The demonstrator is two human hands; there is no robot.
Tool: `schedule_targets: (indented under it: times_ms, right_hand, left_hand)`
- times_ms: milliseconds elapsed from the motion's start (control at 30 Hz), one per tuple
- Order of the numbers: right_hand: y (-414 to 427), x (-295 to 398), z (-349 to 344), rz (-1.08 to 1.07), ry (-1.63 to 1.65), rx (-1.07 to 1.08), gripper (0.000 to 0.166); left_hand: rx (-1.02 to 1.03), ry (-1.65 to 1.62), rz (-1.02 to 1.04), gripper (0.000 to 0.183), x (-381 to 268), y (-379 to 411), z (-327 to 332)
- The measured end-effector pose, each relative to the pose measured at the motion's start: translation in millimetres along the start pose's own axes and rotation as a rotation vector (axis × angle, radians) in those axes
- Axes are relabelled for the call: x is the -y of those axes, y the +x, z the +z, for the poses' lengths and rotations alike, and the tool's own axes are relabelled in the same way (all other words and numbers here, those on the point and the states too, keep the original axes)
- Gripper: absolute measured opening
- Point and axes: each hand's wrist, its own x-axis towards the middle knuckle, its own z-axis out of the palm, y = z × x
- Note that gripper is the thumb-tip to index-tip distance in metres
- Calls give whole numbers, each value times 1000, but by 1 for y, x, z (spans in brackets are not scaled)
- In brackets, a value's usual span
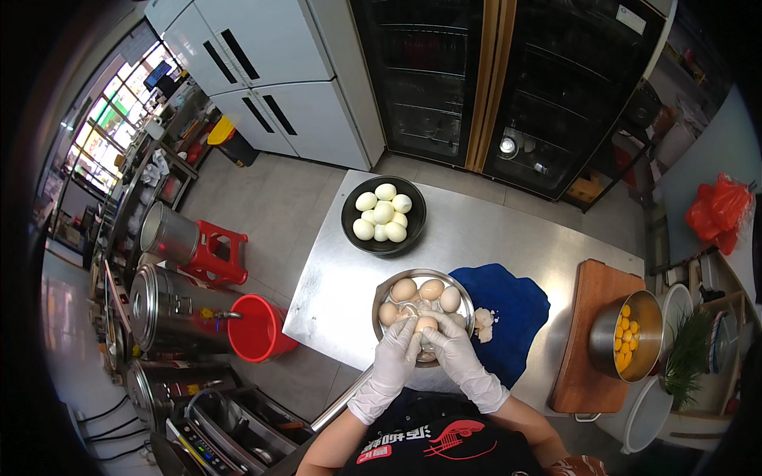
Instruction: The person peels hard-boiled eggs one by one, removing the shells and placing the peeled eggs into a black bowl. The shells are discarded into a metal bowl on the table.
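Observation:
Over a steel saucepan (381,297) of brown eggs, my left hand (394,351) and my right hand (451,344) grip one brown egg (426,324) between their fingertips. Both wear white disposable gloves. Unpeeled eggs (431,290) and liquid lie in the pan, partly hidden by my hands. The pan's long metal handle (342,398) runs down to the left. Just right of the pan, broken eggshell (484,325) rests on a dark blue cloth (517,303). Farther up, a black bowl (352,235) holds several peeled white eggs (384,212).
The stainless-steel table (321,285) carries a wooden cutting board (571,357) on the right. On it, a steel bowl (646,339) with egg yolks (624,339) looks tilted. A red bucket (256,327) stands left of the table, near metal urns (178,315). Refrigerators (286,65) stand beyond.

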Motion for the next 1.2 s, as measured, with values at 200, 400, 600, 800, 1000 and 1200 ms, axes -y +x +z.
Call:
schedule_targets:
  times_ms: [200, 400, 600, 800, 1000, 1200]
  right_hand:
    - [-1, 0, 0, -5, 6, -1, 40]
    - [-1, -3, -4, -15, 21, 12, 41]
    - [-1, 2, -5, -4, 51, 66, 39]
    - [4, -5, -18, -4, 0, 88, 38]
    - [3, -3, -14, 66, 216, 63, 38]
    - [6, -1, -14, 107, 352, 10, 36]
  left_hand:
    - [32, -8, -8, 30, 2, -1, 0]
    - [45, -70, -49, 29, 3, -2, 0]
    - [19, -316, -233, 30, 10, -1, -6]
    - [1, -640, -425, 29, 15, 1, -9]
    - [3, -667, -458, 29, 15, 1, -3]
    - [-12, -726, -495, 27, 16, 4, -5]
